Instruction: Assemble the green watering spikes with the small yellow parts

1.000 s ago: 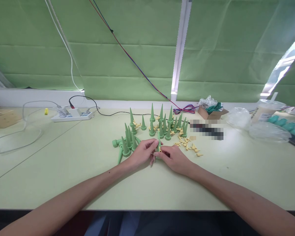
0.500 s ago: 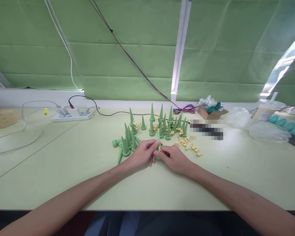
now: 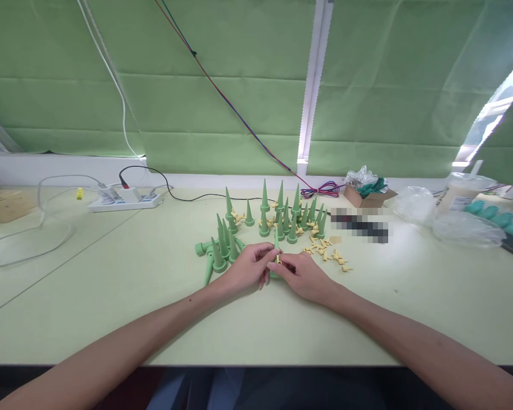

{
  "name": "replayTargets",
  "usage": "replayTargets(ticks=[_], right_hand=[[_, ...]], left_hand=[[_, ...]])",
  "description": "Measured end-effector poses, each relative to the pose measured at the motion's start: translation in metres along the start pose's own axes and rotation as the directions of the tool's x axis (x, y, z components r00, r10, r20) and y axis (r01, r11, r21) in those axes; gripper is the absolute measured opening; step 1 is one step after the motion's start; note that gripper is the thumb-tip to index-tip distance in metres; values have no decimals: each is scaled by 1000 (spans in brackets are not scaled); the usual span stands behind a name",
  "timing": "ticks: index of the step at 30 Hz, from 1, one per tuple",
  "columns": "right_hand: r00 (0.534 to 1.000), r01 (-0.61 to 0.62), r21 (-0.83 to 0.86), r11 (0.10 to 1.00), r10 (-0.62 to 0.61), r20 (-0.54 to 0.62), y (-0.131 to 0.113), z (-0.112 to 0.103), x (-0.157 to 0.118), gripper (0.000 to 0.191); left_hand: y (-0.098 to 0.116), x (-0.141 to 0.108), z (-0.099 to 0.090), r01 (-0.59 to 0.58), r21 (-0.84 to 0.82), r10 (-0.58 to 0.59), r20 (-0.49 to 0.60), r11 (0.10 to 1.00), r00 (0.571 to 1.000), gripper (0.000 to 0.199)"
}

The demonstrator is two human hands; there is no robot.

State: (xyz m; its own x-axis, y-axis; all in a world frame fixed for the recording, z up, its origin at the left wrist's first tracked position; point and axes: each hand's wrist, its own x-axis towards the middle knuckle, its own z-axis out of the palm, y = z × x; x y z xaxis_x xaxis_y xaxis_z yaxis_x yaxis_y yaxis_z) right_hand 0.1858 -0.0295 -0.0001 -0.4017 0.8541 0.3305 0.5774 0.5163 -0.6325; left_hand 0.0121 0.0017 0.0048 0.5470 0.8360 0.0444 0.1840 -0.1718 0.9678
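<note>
My left hand (image 3: 253, 262) is closed around a green plastic cone spike (image 3: 276, 240), which stands upright with its tip showing above my fingers. Pinched in my right hand (image 3: 301, 273) is a small yellow plastic piece (image 3: 279, 259), held against the side of that cone. My fingers cover most of the cone's body and part of the yellow piece. Left of my hands is a group of green cones (image 3: 219, 257), some upright and some lying down. Beyond them stand several more upright cones (image 3: 293, 230) with yellow pieces among them. Loose yellow pieces (image 3: 325, 250) lie to the right.
A white power strip (image 3: 126, 202) with cables lies at the back left, near a cardboard box (image 3: 6, 206). At the back right are a small carton (image 3: 367, 196), plastic bags (image 3: 468, 230), a drink cup (image 3: 464, 191) and teal objects (image 3: 502, 219). Coiled wires (image 3: 325, 189) lie by the wall.
Almost nothing differs. Both hands keep their hold on the cone and the yellow piece, with only a very slight shift of the fingers.
</note>
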Motion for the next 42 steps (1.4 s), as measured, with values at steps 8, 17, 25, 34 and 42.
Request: replayTargets(ticks=[8, 17, 25, 34, 42], right_hand=[[1000, -7, -19, 1000, 7, -4, -1, 0, 0, 45], [1000, -17, 14, 1000, 17, -26, 0, -1, 0, 47], [999, -31, 22, 999, 32, -36, 2, -2, 0, 46], [999, -29, 9, 1000, 29, -34, 1, -2, 0, 45], [999, -24, 24, 999, 25, -33, 3, -1, 0, 44]], left_hand=[[4, -2, 0, -4, 48, 6, -33, 999, 999, 41], [4, -3, -3, -26, 192, 54, -143, 981, 988, 39], [5, -5, -5, -84, 499, 191, -168, 863, 967, 27], [1, -3, -8, -71, 601, 211, -166, 796, 963, 21], [4, -3, -7, -43, 611, 166, -146, 791, 975, 20]])
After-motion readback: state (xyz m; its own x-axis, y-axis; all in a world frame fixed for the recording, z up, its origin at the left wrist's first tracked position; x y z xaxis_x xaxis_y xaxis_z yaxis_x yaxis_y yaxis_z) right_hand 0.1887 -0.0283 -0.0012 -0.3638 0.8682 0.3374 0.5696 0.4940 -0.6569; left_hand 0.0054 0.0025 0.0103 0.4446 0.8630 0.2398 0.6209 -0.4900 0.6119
